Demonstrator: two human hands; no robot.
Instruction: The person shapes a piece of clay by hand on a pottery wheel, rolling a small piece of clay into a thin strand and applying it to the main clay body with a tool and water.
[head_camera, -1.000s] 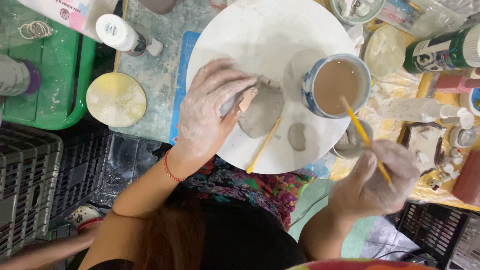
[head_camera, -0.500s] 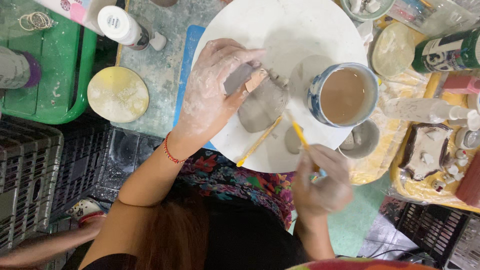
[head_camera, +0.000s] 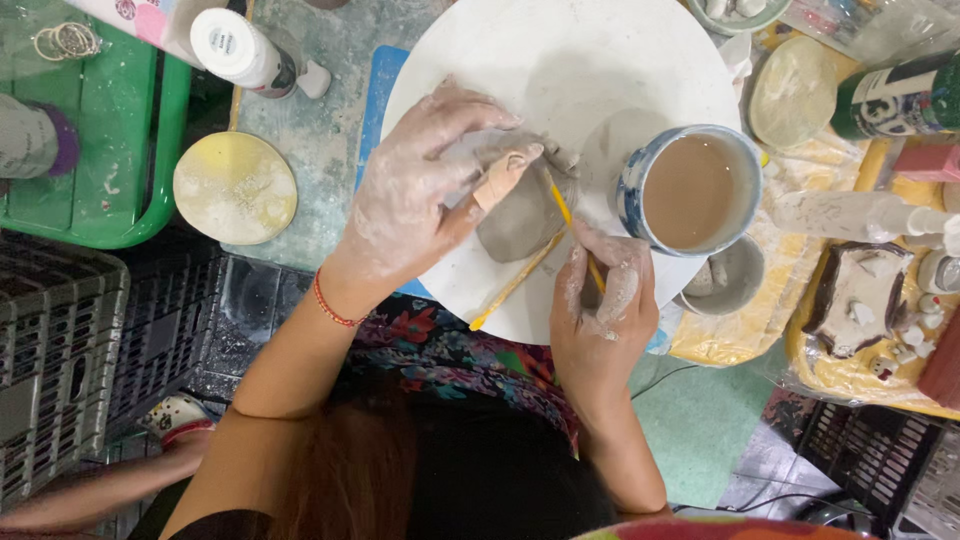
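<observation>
Centrally, left hand (head_camera: 425, 190), coated in pale slip, is closed around a small grey clay piece (head_camera: 470, 150), thumb and fingers pinching it just above a flat grey clay slab (head_camera: 520, 225). Right hand (head_camera: 600, 310), also slip-smeared, grips a thin yellow-handled brush (head_camera: 562, 210) in a pen hold; brush tip meets the clay at the left fingertips. A second yellow stick tool (head_camera: 515, 285) lies loose on the round white board (head_camera: 560, 70), slanting out from under the slab toward the board's near edge. Blue-and-white cup (head_camera: 690, 190) of brown liquid stands on the board just beside the right hand, on its far side. Small grey bowl (head_camera: 735, 275) sits at the board's edge, next to the cup. Further left: round yellow lid (head_camera: 235, 187) on the worktop, white-capped bottle (head_camera: 245, 50), green tray (head_camera: 110, 130).
</observation>
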